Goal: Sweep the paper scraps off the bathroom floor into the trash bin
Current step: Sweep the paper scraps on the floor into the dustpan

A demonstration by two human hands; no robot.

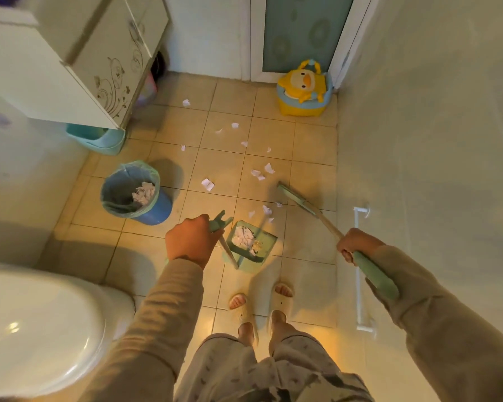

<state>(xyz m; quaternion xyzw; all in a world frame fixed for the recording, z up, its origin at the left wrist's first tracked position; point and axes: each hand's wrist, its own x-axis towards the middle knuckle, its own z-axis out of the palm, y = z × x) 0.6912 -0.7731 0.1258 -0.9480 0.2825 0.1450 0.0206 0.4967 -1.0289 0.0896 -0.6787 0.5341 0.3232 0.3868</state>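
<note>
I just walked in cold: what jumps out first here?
White paper scraps litter the tan tile floor mid-room. A yellow duck potty sits by the far door. Nearer, the left hand holds a green dustpan of scraps, beside a blue trash bin.

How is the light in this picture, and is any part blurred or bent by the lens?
Head view: warm, dim yellow light; a glare spot on the toilet lid; the bin throws a soft shadow to the upper right. The wide lens bows the wall edges and cabinet. The broom head and corners look slightly soft.
</note>
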